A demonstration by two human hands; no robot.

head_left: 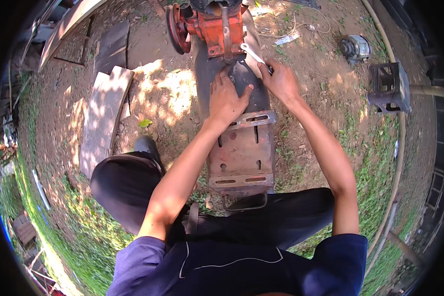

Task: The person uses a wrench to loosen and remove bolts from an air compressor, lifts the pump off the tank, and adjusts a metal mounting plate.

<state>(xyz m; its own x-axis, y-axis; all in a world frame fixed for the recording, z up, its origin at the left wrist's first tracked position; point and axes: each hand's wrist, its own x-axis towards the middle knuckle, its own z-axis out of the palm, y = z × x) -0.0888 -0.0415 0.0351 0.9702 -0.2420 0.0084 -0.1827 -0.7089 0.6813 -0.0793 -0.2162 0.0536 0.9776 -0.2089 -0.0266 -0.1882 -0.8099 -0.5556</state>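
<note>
My right hand (281, 81) is closed around a silver wrench (253, 53). The wrench's ring end lies at the lower right corner of a red machine housing (226, 32), which has a red pulley wheel (177, 29) on its left side. Spread over the dark metal surface (258, 98) just below the housing is my left hand (227, 96), fingers stretched toward the machine and thumb apart. Nothing shows in it. Nearer to me, the rusty metal base (241, 148) carries slotted cross bars (251, 120). Whatever fastener the wrench touches is too small to make out.
Weathered boards (103, 113) lie on the dirt to the left. A small electric motor (355, 48) and a black plastic crate (387, 88) are at the right, beside a long pole (402, 148). A metal loop handle (245, 202) ends the base between my legs.
</note>
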